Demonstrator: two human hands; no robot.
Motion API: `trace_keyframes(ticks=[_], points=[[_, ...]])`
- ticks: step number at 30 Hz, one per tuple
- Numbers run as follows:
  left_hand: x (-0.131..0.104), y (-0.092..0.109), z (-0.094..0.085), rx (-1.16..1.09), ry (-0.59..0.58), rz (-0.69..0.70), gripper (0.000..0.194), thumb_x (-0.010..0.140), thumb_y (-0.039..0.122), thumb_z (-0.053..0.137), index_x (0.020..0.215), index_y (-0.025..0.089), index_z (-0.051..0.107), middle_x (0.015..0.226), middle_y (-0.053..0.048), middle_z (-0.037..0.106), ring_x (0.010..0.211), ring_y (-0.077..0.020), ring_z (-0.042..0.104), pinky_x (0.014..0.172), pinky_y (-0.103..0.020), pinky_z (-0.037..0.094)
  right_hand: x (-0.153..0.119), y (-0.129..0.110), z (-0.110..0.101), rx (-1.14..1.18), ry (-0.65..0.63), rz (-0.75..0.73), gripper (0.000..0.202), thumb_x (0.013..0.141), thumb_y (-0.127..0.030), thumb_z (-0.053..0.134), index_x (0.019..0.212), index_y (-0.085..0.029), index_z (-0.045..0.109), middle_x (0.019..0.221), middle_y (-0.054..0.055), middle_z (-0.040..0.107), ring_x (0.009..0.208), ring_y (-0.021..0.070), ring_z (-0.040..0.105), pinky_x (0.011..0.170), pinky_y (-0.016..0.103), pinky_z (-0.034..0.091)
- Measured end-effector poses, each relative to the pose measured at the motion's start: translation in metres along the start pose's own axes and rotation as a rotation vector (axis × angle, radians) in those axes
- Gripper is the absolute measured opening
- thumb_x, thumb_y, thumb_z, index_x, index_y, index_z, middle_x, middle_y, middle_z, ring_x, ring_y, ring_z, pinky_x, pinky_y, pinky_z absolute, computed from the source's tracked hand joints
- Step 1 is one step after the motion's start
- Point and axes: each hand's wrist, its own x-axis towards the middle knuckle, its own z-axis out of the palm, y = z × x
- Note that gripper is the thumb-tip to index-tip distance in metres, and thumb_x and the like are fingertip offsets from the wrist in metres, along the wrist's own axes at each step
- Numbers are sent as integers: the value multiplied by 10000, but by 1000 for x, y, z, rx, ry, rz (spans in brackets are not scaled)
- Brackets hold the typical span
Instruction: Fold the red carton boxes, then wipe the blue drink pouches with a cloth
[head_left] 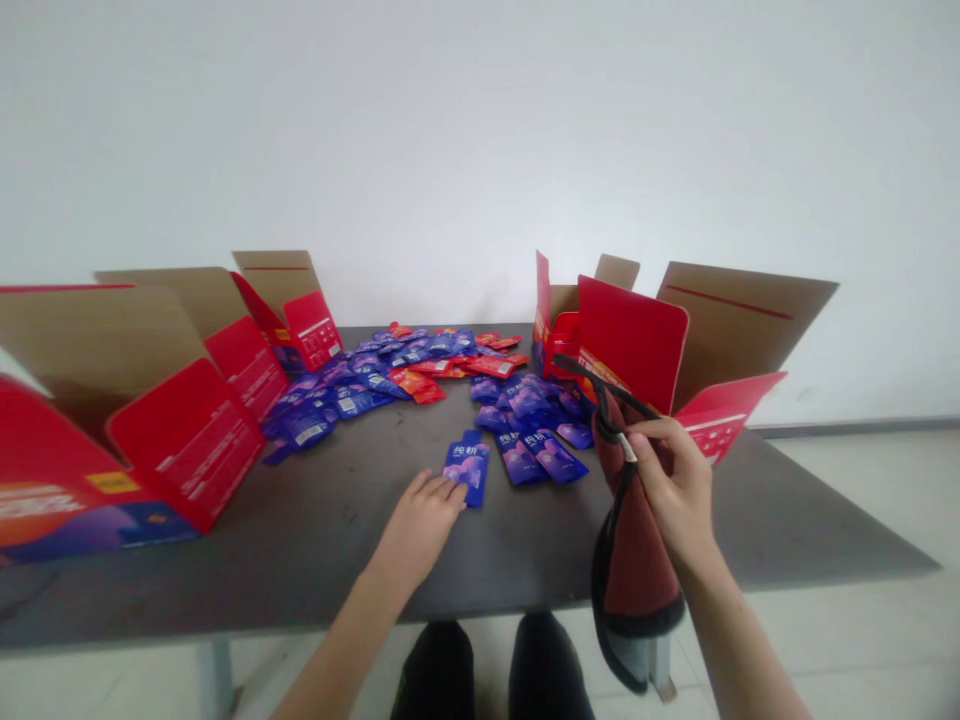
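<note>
A blue spouted pouch [467, 462] lies near the middle of the table, printed with purple fruit and white characters. My left hand [426, 515] has its fingers together over the pouch's lower left corner; the thumb is hidden. In my right hand [679, 480], thumb and fingers pinch a dark-red cloth item [637, 555] with black trim and a small white tag. It hangs down past the table's front edge, and I cannot tell its exact kind. Several more blue pouches [536, 405] are grouped just right of the single one, two of them side by side in front.
Open red cartons with brown flaps stand on the left [172, 450] and on the right [637, 330]. Between them at the back, blue and red pouches form a long heap [375, 375]. The dark grey table [322, 535] has a white wall [450, 150] behind it.
</note>
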Motion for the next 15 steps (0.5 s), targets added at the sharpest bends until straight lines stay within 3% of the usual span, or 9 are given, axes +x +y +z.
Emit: trace_keyframes(ticks=[5,10,15], points=[[27,13,10,-79,23,68,264,875,123,423,1062,180,601,1070,-73,661,1046,-178,576,1006,-367,337,-11,-1,-21,-99,97,0,111,810,-271,537,737,-198,578,698,-5,563,641,129,517,595,258,392],[42,26,5,-90,51,-11,195,868,156,443,968,171,611,931,-86,684,893,-209,623,975,-454,331,-18,-5,-30,-145,172,14,103,795,-289,553,746,-203,581,711,-3,551,650,135,512,594,267,391],[44,35,3,-84,64,-73,181,862,170,454,964,185,603,911,-76,678,864,-212,622,960,-460,338,-24,-6,-27,-170,174,27,131,797,-325,554,747,-209,587,731,6,551,659,150,516,611,296,388]])
